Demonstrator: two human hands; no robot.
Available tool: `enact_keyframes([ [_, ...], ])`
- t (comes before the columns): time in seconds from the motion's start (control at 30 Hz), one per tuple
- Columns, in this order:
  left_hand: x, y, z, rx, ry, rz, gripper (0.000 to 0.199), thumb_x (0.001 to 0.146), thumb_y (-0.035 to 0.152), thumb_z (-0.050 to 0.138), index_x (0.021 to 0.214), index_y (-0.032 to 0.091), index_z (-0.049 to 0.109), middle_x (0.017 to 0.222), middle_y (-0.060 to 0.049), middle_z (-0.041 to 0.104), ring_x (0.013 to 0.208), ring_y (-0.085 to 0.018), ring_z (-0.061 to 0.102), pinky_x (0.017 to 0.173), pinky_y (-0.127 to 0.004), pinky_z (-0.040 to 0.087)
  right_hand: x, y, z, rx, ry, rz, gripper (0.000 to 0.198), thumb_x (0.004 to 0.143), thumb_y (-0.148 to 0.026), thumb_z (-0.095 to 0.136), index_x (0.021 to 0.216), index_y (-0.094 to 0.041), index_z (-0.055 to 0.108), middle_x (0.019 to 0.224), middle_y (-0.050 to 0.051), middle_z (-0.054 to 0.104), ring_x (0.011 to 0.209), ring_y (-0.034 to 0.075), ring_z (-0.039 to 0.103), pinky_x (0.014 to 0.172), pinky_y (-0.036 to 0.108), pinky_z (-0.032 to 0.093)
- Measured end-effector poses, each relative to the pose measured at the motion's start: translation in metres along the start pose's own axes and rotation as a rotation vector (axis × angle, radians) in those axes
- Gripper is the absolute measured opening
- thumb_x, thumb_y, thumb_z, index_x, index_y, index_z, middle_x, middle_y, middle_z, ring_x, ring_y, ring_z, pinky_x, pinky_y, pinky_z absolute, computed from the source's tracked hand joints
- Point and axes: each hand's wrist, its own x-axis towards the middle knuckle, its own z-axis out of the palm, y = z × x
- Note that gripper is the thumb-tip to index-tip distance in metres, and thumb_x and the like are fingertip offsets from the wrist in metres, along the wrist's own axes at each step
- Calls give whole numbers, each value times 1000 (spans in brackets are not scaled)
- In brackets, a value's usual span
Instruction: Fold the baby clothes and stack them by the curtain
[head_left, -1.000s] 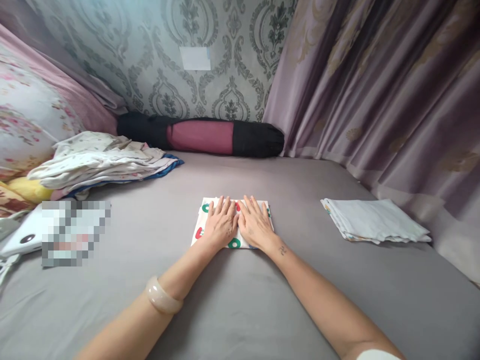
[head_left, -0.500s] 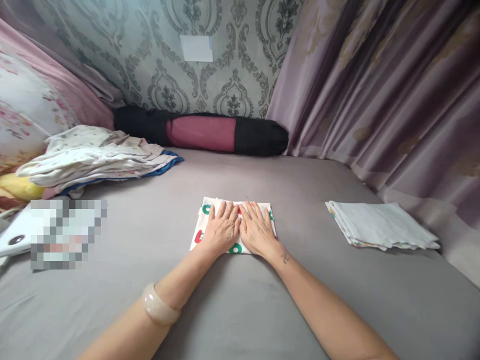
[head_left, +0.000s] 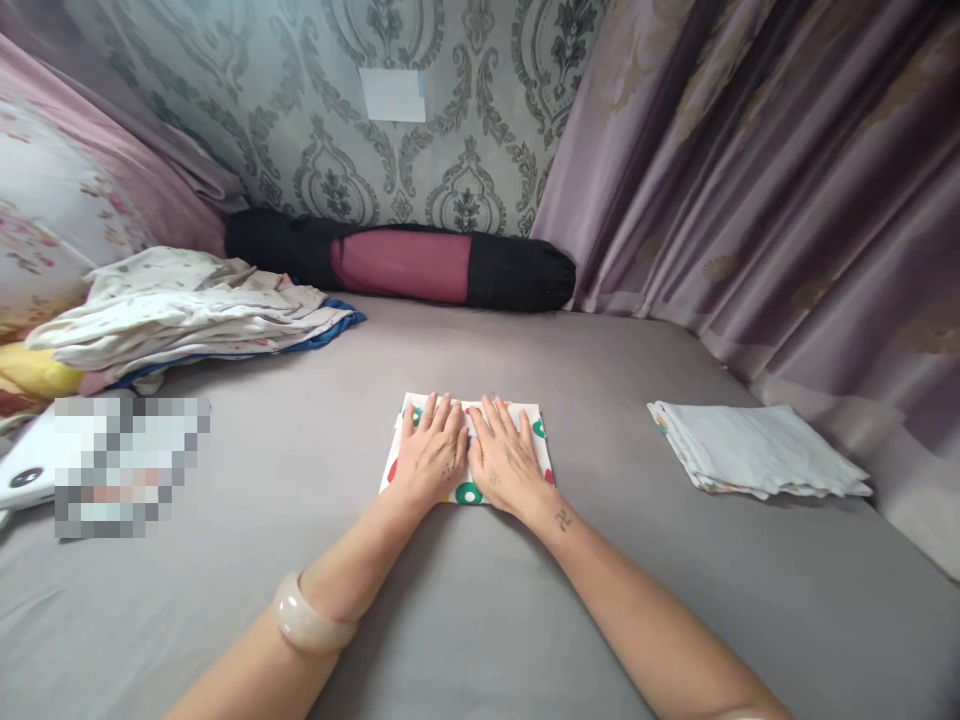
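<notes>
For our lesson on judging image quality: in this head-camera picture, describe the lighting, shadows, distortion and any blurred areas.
Head view: soft, even light, no glare; faint shadows lie under the forearms on the grey bed sheet. Wide-angle distortion bends the mauve curtain. The left hand and right hand lie sharp on the folded white cloth with coloured rings. A pixelated block hides something at left.

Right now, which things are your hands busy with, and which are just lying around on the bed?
In hand:
left hand and right hand, flat on the folded patterned cloth

Lying about:
folded white stack
heap of clothes
black and red roll bag
grey sheet
</notes>
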Motion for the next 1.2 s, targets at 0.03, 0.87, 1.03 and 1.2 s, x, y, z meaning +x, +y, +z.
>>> enact_keyframes([
  [0.03, -1, 0, 2, 5, -9, -10, 49, 99, 31, 26, 139, 15, 48, 149, -13, 43, 142, -30, 30, 115, -55, 21, 0, -1, 1, 8, -18, -6, 54, 98, -29, 25, 149, -16, 33, 159, 8, 22, 147, 23, 13, 119, 50, 8],
  [0.87, 5, -19, -15, -229, -41, -230, 47, 93, 18, 28, 137, 16, 47, 143, -10, 51, 137, -23, 41, 111, -46, 34, -9, -28, 8, 47, -123, -126, 58, 100, -36, 23, 152, -11, 27, 160, 8, 15, 148, 21, 9, 120, 47, 4],
  [1.03, 4, -17, -12, -251, -36, -218, 47, 93, 18, 30, 137, 17, 47, 144, -10, 50, 137, -25, 40, 112, -48, 31, -8, -26, 3, 86, -155, -129, 57, 100, -34, 20, 152, -12, 25, 160, 7, 15, 148, 20, 8, 120, 46, 5],
  [1.2, 0, -12, -11, -102, 10, -148, 49, 92, 16, 29, 137, 16, 47, 147, -11, 46, 141, -26, 34, 117, -53, 18, -4, -17, -3, 47, -21, -33, 56, 99, -30, 21, 151, -10, 29, 160, 11, 17, 148, 21, 9, 120, 47, 5],
])
